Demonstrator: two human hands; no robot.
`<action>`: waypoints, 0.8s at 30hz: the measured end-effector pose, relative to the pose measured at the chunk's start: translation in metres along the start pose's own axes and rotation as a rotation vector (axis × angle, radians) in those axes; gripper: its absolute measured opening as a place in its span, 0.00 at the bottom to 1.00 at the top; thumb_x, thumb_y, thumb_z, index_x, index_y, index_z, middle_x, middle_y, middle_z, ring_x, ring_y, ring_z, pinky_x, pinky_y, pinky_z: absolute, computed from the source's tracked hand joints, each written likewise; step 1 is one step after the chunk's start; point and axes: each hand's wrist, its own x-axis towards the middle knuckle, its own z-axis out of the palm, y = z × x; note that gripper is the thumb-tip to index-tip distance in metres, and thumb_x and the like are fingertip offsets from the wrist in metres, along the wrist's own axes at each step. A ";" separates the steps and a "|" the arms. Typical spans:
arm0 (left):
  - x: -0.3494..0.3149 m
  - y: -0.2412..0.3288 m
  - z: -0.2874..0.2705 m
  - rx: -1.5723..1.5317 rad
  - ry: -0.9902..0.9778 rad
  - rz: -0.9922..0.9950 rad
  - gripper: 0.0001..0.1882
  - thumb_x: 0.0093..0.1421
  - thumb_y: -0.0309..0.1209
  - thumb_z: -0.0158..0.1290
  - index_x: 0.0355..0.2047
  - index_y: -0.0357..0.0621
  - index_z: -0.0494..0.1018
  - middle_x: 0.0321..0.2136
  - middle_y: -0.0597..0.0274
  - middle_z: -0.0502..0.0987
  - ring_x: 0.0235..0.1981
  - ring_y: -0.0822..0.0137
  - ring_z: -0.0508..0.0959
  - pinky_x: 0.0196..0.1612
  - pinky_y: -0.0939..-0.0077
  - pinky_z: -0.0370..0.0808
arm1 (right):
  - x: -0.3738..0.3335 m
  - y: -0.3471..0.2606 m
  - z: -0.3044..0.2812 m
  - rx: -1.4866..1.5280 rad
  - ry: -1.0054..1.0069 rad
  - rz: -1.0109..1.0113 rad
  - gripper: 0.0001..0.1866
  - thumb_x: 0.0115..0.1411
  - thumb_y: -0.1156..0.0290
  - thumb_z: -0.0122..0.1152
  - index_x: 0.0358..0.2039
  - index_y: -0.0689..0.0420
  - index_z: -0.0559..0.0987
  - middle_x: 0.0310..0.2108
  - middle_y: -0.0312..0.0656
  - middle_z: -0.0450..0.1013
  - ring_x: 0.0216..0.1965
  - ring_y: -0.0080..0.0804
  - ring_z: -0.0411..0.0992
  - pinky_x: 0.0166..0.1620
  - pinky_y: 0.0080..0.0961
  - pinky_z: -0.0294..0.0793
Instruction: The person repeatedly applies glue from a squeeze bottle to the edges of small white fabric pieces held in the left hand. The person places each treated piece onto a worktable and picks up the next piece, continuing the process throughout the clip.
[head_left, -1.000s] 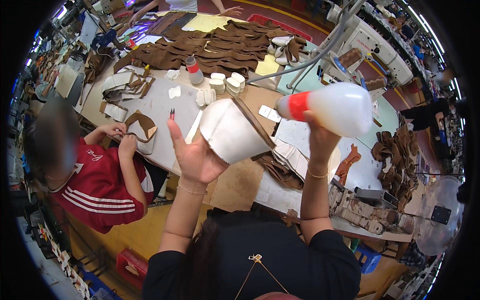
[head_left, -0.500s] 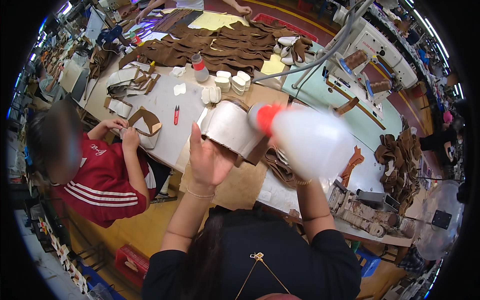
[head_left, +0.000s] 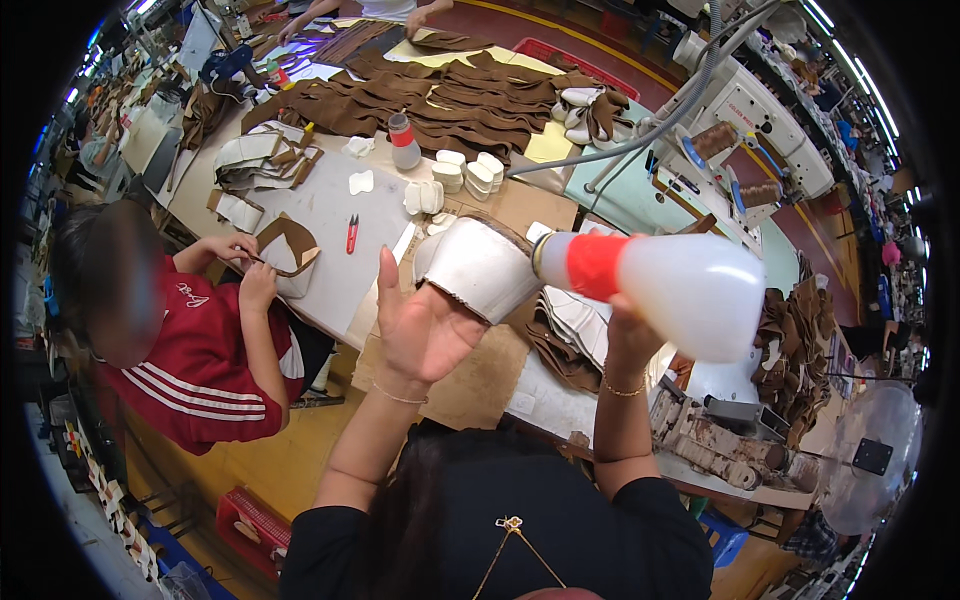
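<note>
My left hand [head_left: 425, 335], palm up with the thumb apart, supports a curved white-lined leather piece [head_left: 480, 265]; its fingers run beneath the piece and are partly hidden. My right hand [head_left: 632, 340] grips a translucent white squeeze bottle [head_left: 690, 295] with a red band from below. The bottle lies nearly level, its dark-rimmed neck pointing left at the right edge of the leather piece. Just behind the piece stand stacks of small cream pads [head_left: 450, 172]. Under the bottle is a pile of white and brown pieces [head_left: 575, 335].
A second bottle [head_left: 404, 145] stands behind the pads. Red snips [head_left: 352, 235] lie to the left. At the left, a co-worker in a red shirt [head_left: 205, 340] handles a brown-edged piece [head_left: 290, 250]. Brown strips [head_left: 440, 95] cover the far table; a sewing machine [head_left: 765, 125] stands far right.
The bottle has swung to the right and levelled out, and it is less blurred. My left hand and the leather piece have shifted slightly, and more of the white lining faces me.
</note>
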 end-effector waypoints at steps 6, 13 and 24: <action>0.004 0.000 0.001 -0.039 -0.063 -0.007 0.55 0.49 0.73 0.30 0.61 0.36 0.46 0.60 0.49 0.54 0.61 0.56 0.55 0.62 0.62 0.51 | -0.023 0.021 -0.008 -0.099 -0.287 0.125 0.32 0.45 0.57 0.69 0.48 0.56 0.70 0.44 0.39 0.71 0.48 0.31 0.68 0.54 0.28 0.63; 0.007 -0.010 0.002 -0.097 -0.163 -0.042 0.58 0.47 0.75 0.26 0.62 0.34 0.43 0.61 0.50 0.52 0.62 0.58 0.51 0.64 0.65 0.46 | -0.009 0.031 -0.019 -0.281 -0.200 0.257 0.26 0.48 0.58 0.67 0.46 0.55 0.73 0.46 0.37 0.70 0.50 0.32 0.66 0.56 0.33 0.60; 0.006 -0.012 0.001 0.086 -0.007 -0.158 0.63 0.39 0.80 0.24 0.61 0.37 0.48 0.59 0.52 0.55 0.57 0.61 0.59 0.59 0.69 0.55 | -0.005 0.027 -0.004 -0.206 -0.416 0.223 0.39 0.44 0.61 0.71 0.52 0.63 0.62 0.46 0.47 0.67 0.51 0.40 0.67 0.54 0.38 0.65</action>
